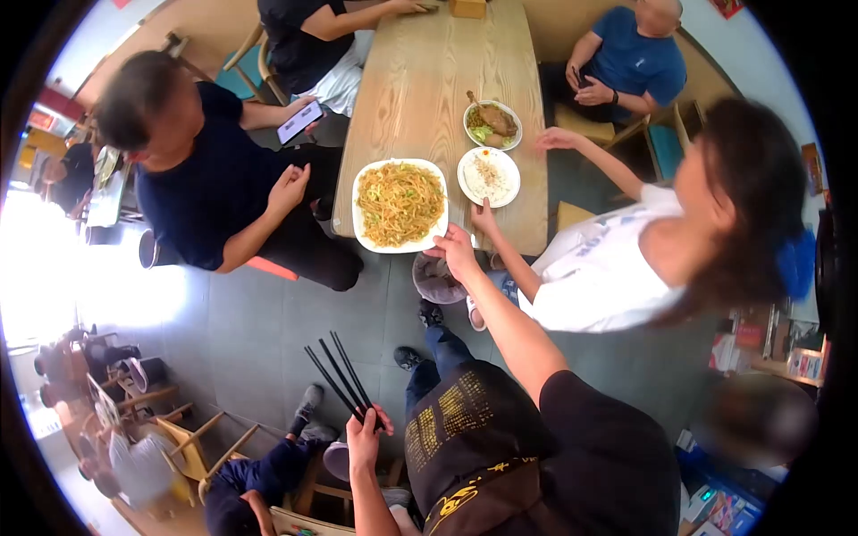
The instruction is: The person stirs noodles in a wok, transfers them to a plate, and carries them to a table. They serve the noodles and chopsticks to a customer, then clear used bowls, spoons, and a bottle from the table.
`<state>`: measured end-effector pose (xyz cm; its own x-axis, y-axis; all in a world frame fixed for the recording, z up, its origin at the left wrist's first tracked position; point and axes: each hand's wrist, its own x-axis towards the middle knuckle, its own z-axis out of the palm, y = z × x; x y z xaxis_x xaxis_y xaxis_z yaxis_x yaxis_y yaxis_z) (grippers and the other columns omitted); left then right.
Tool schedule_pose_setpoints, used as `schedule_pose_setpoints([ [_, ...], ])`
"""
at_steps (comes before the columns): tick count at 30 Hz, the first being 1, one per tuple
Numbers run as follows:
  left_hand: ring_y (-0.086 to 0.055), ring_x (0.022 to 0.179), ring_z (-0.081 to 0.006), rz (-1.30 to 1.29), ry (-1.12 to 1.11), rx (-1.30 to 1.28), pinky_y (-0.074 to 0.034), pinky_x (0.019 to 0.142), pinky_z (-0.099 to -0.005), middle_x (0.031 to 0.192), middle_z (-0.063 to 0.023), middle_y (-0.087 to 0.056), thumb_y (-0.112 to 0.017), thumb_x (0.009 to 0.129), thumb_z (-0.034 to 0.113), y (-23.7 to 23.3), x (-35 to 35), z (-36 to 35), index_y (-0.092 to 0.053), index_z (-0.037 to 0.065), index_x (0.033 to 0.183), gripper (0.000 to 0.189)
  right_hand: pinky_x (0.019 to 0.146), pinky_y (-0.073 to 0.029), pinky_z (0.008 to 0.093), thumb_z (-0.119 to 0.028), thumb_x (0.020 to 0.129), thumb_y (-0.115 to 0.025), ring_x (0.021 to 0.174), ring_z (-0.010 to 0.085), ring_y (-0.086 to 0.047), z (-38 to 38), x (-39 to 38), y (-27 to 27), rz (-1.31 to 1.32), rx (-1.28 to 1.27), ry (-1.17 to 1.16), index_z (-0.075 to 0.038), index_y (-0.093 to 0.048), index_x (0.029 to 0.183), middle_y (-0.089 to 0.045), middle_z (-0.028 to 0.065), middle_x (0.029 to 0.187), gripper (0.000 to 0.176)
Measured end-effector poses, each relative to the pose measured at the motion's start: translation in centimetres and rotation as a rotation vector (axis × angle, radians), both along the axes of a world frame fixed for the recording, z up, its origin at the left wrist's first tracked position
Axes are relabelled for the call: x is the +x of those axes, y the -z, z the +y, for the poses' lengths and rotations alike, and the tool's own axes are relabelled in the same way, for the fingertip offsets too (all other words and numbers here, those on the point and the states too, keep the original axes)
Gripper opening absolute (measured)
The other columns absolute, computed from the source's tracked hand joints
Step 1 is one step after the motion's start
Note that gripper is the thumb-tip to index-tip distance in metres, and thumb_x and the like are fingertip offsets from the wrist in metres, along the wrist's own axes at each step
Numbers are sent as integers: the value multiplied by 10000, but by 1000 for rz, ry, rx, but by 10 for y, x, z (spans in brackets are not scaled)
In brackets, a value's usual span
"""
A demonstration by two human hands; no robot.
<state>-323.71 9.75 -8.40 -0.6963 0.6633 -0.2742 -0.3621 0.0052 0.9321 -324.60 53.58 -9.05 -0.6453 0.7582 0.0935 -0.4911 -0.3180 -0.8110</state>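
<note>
While right hand grips plate of noodles at table's near edge, left hand clasps chopsticks, well apart from table.

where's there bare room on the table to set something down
The light wooden table is bare beyond the square white plate of noodles, left of the round white plate of brown meat and greens, and farther up past both. The near end is crowded: square plate, round white plate of rice, your right hand and another person's hand.
</note>
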Motion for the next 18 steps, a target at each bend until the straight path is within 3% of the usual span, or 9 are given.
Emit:
schedule_pose_setpoints([
  [8, -597, 646, -181, 48, 288, -51, -405, 540, -262, 760, -80, -611, -481, 1013, 191, -63, 17, -12, -568, 3, 1005, 207, 744, -609, 339, 45, 921, -507, 931, 235, -684, -95, 35, 17, -26, -100, 85, 28, -537, 1193, -663, 137, 1107, 275],
  [13, -602, 662, -197, -46, 416, -60, -455, 575, -297, 775, -94, -613, -472, 1016, 164, -102, 4, 24, -565, -7, 1032, 195, 757, -614, 355, 39, 917, -519, 930, 230, -684, -132, 47, 15, -67, -186, 96, 24, -537, 1199, -672, 126, 1088, 284],
  [17, -604, 682, -213, -85, 509, -41, -491, 612, -344, 786, -97, -610, -464, 1022, 151, -121, -13, 50, -563, -8, 1041, 188, 728, -607, 339, 2, 926, -564, 901, 206, -686, -155, 47, 9, -106, -234, 158, 32, -567, 1166, -670, 94, 1016, 241],
  [18, -604, 693, -219, -123, 516, -32, -488, 621, -349, 792, -95, -610, -467, 1023, 159, -124, -15, 55, -567, 0, 1038, 188, 691, -604, 323, -46, 935, -592, 807, 192, -690, -159, 48, 7, -140, -226, 179, 28, -583, 1107, -671, 102, 916, 187],
])
